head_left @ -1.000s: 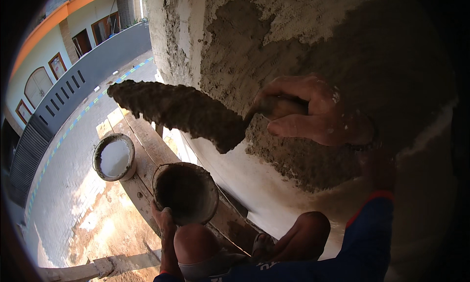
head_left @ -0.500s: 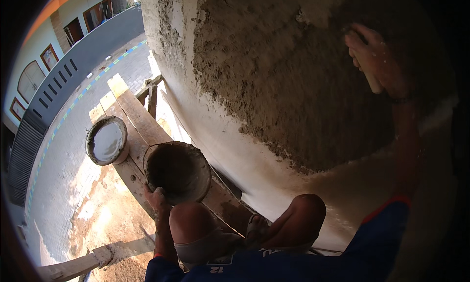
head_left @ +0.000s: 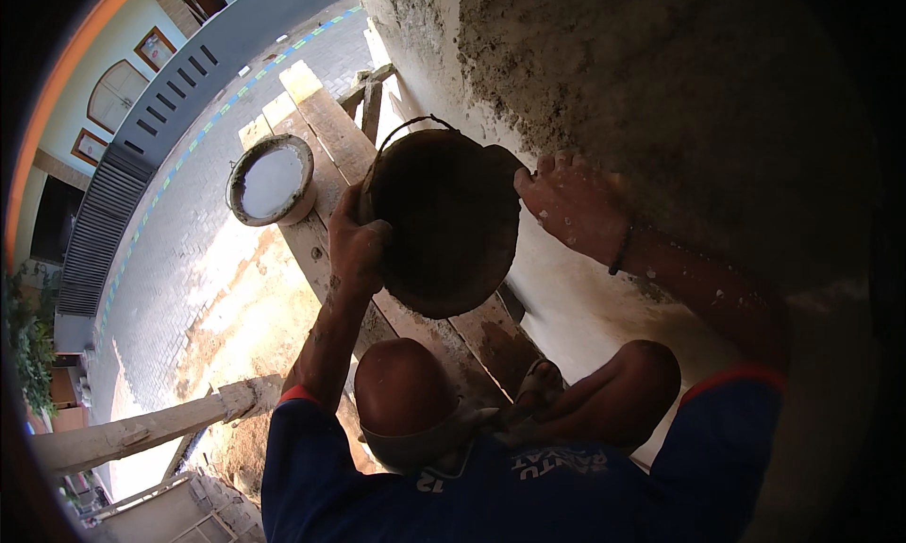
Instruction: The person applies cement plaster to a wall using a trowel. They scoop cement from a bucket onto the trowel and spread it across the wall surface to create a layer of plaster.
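Note:
A dark, mortar-crusted bucket point(head_left: 444, 232) with a thin wire handle is held above the plank platform, in front of my knees. My left hand point(head_left: 360, 246) grips its left side, thumb toward me. At the opposite rim is my right hand point(head_left: 576, 203), fingers curled and thumb side close to the edge. A dark rounded shape point(head_left: 502, 162) juts out at the rim beside the thumb; what it is, and what the right hand holds, I cannot make out. The bucket's inside is in deep shadow.
A second bucket point(head_left: 272, 183) with pale liquid stands on the planks point(head_left: 326, 118) at left. A rough, partly plastered wall point(head_left: 566, 90) rises on the right. A wooden pole point(head_left: 142, 437) crosses at lower left, above sandy paved ground.
The mortar bucket has come up off the planks in my left hand's grip. My right hand has come down from the wall to its right rim. The view has shifted left.

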Motion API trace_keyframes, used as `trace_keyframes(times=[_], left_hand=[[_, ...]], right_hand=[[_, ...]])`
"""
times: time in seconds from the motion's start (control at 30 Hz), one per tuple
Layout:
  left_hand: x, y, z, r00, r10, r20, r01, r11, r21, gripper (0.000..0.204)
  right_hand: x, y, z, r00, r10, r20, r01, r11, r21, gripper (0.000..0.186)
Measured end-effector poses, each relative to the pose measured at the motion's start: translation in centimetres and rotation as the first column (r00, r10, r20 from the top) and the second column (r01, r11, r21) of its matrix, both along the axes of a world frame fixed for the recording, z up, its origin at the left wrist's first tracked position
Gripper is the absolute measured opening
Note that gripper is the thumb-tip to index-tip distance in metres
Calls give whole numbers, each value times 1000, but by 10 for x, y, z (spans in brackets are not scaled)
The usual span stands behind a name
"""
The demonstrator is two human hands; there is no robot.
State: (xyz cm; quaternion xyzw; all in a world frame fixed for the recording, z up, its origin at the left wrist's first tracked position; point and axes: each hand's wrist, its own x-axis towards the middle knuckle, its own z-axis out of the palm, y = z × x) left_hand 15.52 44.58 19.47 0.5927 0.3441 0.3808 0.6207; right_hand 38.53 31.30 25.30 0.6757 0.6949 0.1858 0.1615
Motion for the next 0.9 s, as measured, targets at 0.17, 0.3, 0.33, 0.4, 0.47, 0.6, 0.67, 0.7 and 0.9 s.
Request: trace_keyframes(times=[0.17, 0.3, 0.33, 0.4, 0.47, 0.6, 0.67, 0.7, 0.9], left_hand=[[22, -3, 33, 995, -100, -10, 101, 993, 64, 64], [48, -11, 40, 986, -160, 38, 157, 986, 64, 60], [35, -11, 34, 993, -117, -3, 117, 991, 63, 60], [36, -12, 29, 981, -82, -173, 105, 986, 127, 64], [37, -16, 31, 978, -86, -189, 111, 986, 124, 63], [29, -15, 24, 996, -65, -66, 66, 998, 8, 62], [30, -12, 27, 990, -65, -126, 69, 997, 27, 63], [32, -11, 29, 980, -67, -188, 76, 996, 43, 63], [49, -9, 38, 974, -92, 208, 118, 986, -119, 60]], right_hand=[[20, -3, -23, 920, 165, -356, -142, 986, 90, 8], [38, -35, -51, 831, -11, -556, -100, 981, -167, 11], [29, -30, -82, 725, 106, -680, -204, 977, -66, 14], [22, -32, -91, 692, 206, -692, -277, 961, 9, 17], [18, -41, -87, 672, 315, -671, -308, 942, 133, 24], [20, -48, -51, 494, -35, -869, -76, 994, -84, 25], [27, -48, -44, 558, -137, -818, 47, 990, -133, 25], [30, -50, -41, 566, -140, -813, 55, 990, -132, 25], [50, -58, 1, 599, -207, -774, 105, 978, -181, 22]])
